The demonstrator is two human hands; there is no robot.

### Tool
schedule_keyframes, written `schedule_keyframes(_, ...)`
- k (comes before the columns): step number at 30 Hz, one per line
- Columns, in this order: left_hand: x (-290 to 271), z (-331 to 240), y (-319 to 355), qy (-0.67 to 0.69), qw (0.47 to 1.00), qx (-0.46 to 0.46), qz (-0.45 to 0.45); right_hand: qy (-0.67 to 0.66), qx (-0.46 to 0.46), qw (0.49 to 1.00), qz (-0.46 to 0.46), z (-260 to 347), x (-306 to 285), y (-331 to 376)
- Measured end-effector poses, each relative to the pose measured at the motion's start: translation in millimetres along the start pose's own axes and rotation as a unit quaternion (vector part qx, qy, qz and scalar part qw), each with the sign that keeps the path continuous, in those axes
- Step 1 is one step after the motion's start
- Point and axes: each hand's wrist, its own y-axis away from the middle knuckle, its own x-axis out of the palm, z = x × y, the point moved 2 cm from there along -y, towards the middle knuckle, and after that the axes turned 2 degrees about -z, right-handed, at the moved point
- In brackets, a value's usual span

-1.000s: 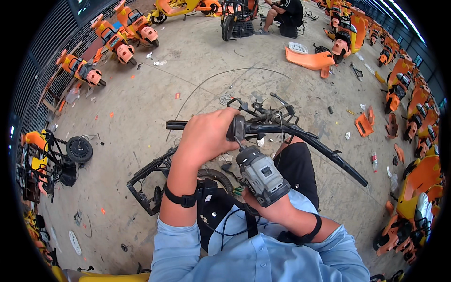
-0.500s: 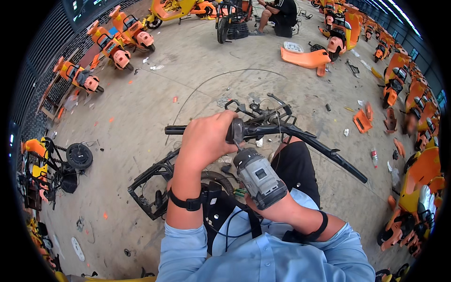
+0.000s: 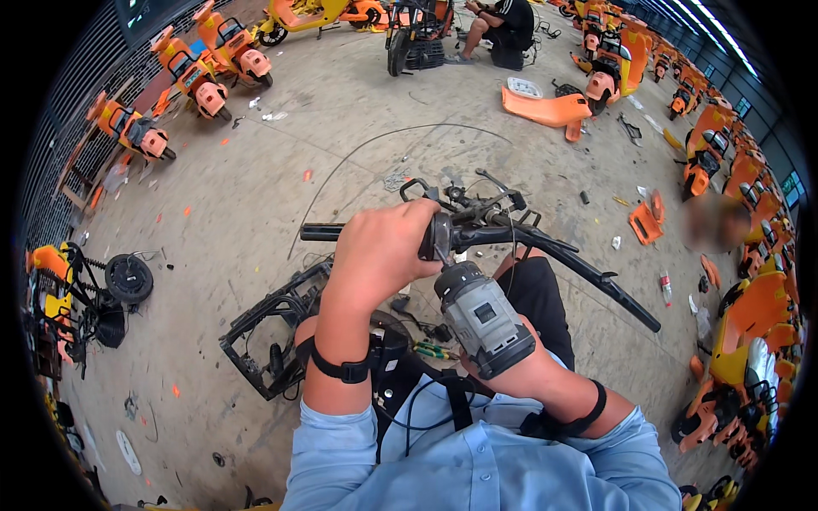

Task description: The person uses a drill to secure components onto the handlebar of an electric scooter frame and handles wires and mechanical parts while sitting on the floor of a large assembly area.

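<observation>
My left hand [image 3: 383, 247] is wrapped over the left part of a black scooter handlebar [image 3: 579, 255]. Its fingers and thumb press on a dark control housing [image 3: 438, 235] clamped round the bar. A grey and black cordless drill [image 3: 486, 317] is in my right hand [image 3: 532, 366], whose fingers are mostly hidden behind the tool. The drill's bit points up and slightly left, meeting the housing's lower edge; whether it sits in a screw I cannot make out. Below the bar stands a black scooter frame [image 3: 247, 341], partly hidden by my left forearm.
Green-handled pliers [image 3: 433, 350] lie near my lap. A stripped scooter with a loose wheel [image 3: 129, 279] stands at left. Orange panels [image 3: 545, 106] lie ahead, near a seated person [image 3: 503, 34]. Rows of scooters [image 3: 750, 341] line the right side. A thin cable [image 3: 400, 129] curves across the floor.
The drill and my right hand have shifted slightly right and down, with the bit still at the housing. My left hand keeps its hold. The surroundings have slid a little left as the view turned.
</observation>
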Motion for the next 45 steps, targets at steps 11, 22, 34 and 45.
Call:
schedule_keyframes(11, -2.7, -0.4, -2.8, 0.021, 1.0, -0.002, 0.016, -0.104, -0.001, 0.992, -0.068, -36.6, 3.0, 0.5)
schedule_keyframes(22, -7.6, 0.3, -3.8, 0.01, 0.999, 0.008, 0.031, -0.12, -0.125, 0.982, -0.081, -56.7, -7.9, 8.3)
schedule_keyframes(34, -7.6, -7.7, 1.5, 0.027, 1.0, -0.007, 0.014, -0.185, 0.02, 0.982, -0.001, -73.6, -55.0, 45.6)
schedule_keyframes(45, -7.7, -16.6, 5.6, 0.034, 0.999, 0.011, 0.028, -0.299, 0.043, 0.953, 0.036, -71.8, -61.0, 42.3)
